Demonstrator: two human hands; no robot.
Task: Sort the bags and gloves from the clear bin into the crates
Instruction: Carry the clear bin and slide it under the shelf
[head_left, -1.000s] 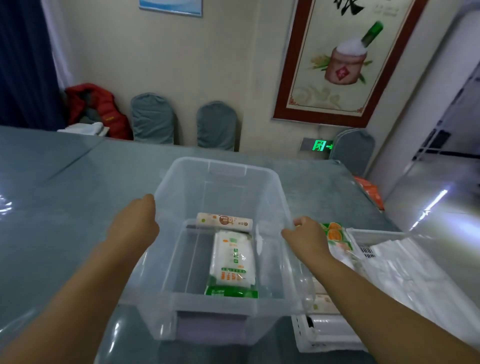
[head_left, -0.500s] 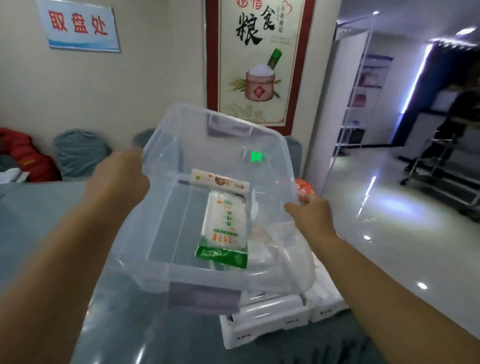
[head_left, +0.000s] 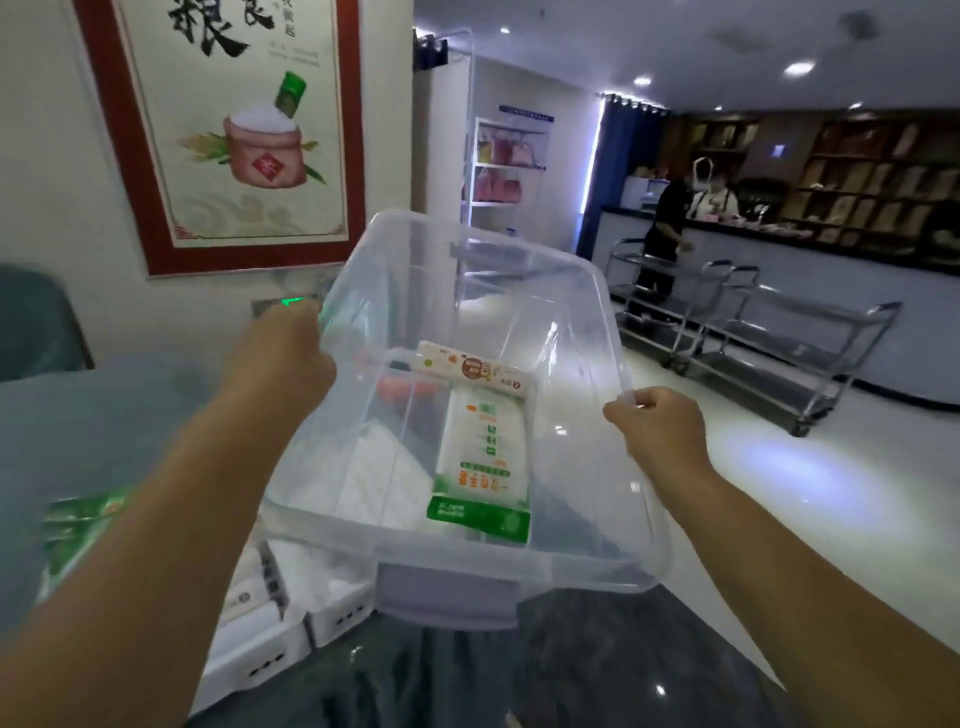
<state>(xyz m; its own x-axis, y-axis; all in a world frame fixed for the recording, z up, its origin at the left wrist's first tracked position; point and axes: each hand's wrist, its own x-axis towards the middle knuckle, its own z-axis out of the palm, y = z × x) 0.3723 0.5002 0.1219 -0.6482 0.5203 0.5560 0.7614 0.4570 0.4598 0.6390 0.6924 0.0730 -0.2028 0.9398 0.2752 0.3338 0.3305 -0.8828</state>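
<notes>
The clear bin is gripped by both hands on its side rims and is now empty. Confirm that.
Not empty. In the head view the clear bin, gripped by the left hand and right hand on its side rims, holds a white-and-green packet and a slim box.

- Red-framed poster (head_left: 223, 135) of a rice sack on the cream wall.
- Steel trolleys (head_left: 748, 332) on a glossy pale floor (head_left: 810, 488).
- Blue curtain (head_left: 618, 171); recessed ceiling lights (head_left: 799, 67).

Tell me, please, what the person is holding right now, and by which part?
Both hands hold the clear bin by its side rims: the left hand on its left rim, the right hand on its right rim.
</notes>
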